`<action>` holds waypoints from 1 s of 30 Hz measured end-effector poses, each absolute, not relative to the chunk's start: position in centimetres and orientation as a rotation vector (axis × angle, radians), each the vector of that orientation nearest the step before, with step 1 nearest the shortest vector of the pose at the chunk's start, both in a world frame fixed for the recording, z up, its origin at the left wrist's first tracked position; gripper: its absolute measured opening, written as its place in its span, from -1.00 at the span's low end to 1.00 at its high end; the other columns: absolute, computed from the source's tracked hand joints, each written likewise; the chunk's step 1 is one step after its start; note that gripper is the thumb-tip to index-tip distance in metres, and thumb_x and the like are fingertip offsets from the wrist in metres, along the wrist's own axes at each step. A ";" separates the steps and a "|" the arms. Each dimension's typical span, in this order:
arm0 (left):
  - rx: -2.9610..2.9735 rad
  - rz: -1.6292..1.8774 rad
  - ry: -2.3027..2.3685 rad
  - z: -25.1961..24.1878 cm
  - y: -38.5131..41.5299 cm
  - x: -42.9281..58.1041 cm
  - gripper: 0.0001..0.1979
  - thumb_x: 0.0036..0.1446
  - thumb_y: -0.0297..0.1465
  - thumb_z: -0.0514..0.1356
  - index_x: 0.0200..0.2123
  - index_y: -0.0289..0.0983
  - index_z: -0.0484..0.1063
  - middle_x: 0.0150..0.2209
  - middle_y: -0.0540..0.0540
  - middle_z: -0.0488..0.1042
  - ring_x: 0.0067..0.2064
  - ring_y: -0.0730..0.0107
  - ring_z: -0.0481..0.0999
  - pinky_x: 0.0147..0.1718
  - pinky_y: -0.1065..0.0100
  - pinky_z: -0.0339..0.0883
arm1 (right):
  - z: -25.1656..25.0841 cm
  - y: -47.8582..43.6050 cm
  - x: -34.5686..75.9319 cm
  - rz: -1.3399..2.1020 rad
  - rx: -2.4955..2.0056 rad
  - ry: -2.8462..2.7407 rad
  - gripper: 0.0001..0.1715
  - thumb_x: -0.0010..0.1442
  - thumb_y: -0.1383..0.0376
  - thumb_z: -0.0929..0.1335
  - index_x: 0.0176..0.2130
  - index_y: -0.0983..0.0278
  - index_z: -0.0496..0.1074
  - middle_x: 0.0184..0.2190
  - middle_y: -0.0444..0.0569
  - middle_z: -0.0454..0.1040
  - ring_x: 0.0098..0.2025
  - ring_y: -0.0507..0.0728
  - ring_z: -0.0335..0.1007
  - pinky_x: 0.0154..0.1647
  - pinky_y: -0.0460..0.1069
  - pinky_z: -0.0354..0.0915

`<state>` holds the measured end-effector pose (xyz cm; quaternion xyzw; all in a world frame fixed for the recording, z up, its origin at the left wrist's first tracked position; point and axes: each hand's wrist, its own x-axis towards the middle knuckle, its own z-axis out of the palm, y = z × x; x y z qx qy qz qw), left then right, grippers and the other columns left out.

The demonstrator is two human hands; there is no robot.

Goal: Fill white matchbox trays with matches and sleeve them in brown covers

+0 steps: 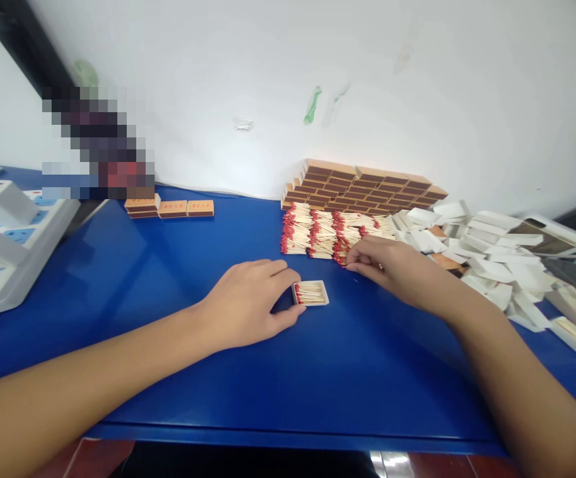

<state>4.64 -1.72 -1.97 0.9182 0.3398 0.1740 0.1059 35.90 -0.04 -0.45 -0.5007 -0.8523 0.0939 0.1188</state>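
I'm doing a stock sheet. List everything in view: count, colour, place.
Table: one, blue, centre
Wall: one, white, behind table
Floor tiles: several, red, below table
Stacked matchboxes: many, orange-brown, near wall
Separate matchboxes: about four, orange-brown, table's back left
Loose matches: many, red-tipped, in front of stack
Match tray: one, white, holding matches, mid-table
Piled trays: many, white, right
Edge tray: one, white, holding matches, far right
Phone-like item: one, pale, behind piled trays
Apparent power strip: one, white-blue, left
Pixelated patch: one, mostly dark, upper left
Left grip: one, bare, fingers at match tray
Right grip: one, bare, fingertips at loose matches
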 end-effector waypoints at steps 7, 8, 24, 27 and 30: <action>2.698 0.495 1.005 -2.0 -1.6 4.6 -0.72 0.39 -0.19 0.23 0.02 -0.23 0.55 -0.20 -0.04 0.56 -0.24 0.30 0.53 -0.28 0.25 0.28 | 0.0 -0.1 35.7 0.272 -1.459 -2.480 -0.82 0.41 0.26 0.33 -0.23 0.20 0.52 -0.35 -0.03 0.53 -0.37 0.14 0.39 -0.33 0.01 0.24; 2.698 0.497 1.005 -2.1 -1.6 4.7 -0.72 0.39 -0.19 0.23 0.02 -0.23 0.55 -0.20 -0.04 0.56 -0.24 0.30 0.53 -0.28 0.25 0.28 | 0.0 -0.1 35.7 0.273 -1.464 -2.481 -0.81 0.41 0.26 0.32 -0.23 0.20 0.52 -0.35 -0.02 0.54 -0.37 0.14 0.40 -0.33 0.01 0.24; 2.721 0.538 0.996 -2.2 -1.7 4.7 -0.72 0.39 -0.20 0.23 0.03 -0.22 0.54 -0.20 -0.02 0.55 -0.23 0.29 0.53 -0.27 0.26 0.27 | 1.0 -2.6 32.7 0.399 -1.442 -2.441 -0.76 0.52 0.10 0.30 -0.17 0.16 0.42 -0.31 -0.06 0.49 -0.33 0.13 0.37 -0.33 0.02 0.26; 2.724 0.555 0.997 -2.2 -1.7 4.8 -0.75 0.38 -0.20 0.24 0.00 -0.21 0.54 -0.21 -0.01 0.55 -0.23 0.30 0.53 -0.29 0.26 0.26 | 1.4 -3.8 30.8 0.421 -1.363 -2.449 -0.79 0.54 0.13 0.29 -0.15 0.16 0.40 -0.28 -0.07 0.48 -0.32 0.12 0.37 -0.33 0.01 0.24; 2.727 0.570 0.995 -2.3 -1.7 4.8 -0.76 0.38 -0.21 0.24 -0.03 -0.22 0.53 -0.23 -0.01 0.54 -0.22 0.29 0.53 -0.28 0.25 0.27 | 1.0 -4.3 29.6 0.415 -1.313 -2.469 -0.84 0.54 0.19 0.29 -0.13 0.18 0.39 -0.23 -0.06 0.49 -0.28 0.11 0.40 -0.30 0.01 0.25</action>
